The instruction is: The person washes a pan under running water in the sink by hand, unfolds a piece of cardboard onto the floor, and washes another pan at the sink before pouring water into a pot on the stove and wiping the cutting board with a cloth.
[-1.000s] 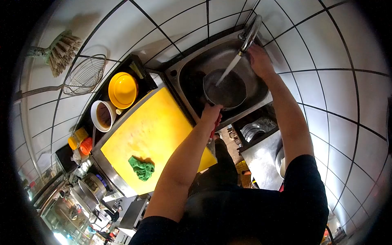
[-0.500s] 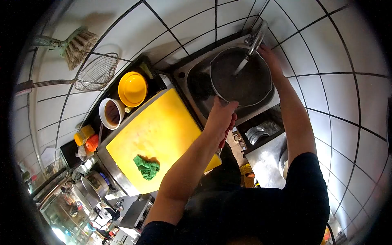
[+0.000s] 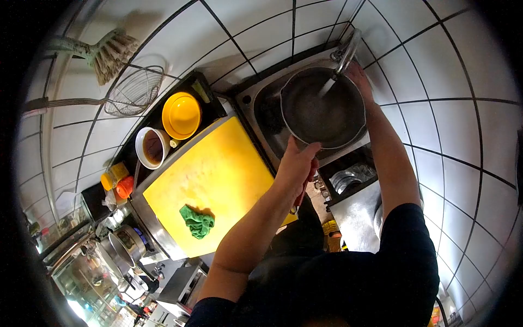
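My left hand [image 3: 297, 166] is closed around the red handle [image 3: 300, 196] of a deep, dark frying pan [image 3: 322, 111] with pouring lips on its rim. The pan is over the sink [image 3: 267, 111], under a chrome tap [image 3: 348, 52]. A short stream of water [image 3: 327, 87] runs from the spout into it. Beyond the pan's right rim, my right hand [image 3: 359, 82] is close to the tap, near the wall. Its fingers are mostly hidden behind the tap, so what they touch does not show.
Left of the sink lies a yellow cutting board [image 3: 212, 169] with a green cloth [image 3: 196, 222] on it. Behind it stand a yellow bowl [image 3: 181, 115] and a white tub [image 3: 152, 148] of brown liquid. A brush [image 3: 111, 54] and a wire strainer [image 3: 135, 92] hang on the tiled wall.
The pan has come slightly toward me under the tap, still in my left hand. The water stream looks shorter. My right hand stays by the tap.
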Motion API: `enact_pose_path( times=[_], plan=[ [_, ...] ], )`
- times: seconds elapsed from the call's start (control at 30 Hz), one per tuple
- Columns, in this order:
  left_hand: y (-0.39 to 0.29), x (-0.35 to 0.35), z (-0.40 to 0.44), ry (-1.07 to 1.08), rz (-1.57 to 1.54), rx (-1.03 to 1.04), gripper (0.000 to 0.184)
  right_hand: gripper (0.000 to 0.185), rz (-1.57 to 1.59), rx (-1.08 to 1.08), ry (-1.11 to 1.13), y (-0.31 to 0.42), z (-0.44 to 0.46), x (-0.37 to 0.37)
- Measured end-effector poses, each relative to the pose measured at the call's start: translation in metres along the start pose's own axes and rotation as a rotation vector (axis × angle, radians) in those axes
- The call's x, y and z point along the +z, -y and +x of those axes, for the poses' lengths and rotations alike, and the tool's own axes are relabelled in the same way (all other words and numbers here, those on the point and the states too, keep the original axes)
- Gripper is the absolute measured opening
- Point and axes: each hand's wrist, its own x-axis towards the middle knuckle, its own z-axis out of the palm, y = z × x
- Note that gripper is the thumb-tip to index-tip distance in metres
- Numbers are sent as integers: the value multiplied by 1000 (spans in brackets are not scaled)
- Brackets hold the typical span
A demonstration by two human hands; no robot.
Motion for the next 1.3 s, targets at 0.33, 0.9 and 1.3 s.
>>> enact_pose_path(
  times=[0.33,0.9,1.3],
  plan=[
    [62,-22,83,-107,-24,-59,40,47,-446,1,64,74,4,-38],
    [53,-33,48,57,15,-35,53,47,-42,493,-15,51,48,-50],
    [77,-121,-106,151,-191,1,52,58,415,430,-74,54,-49,-20]
  ],
)
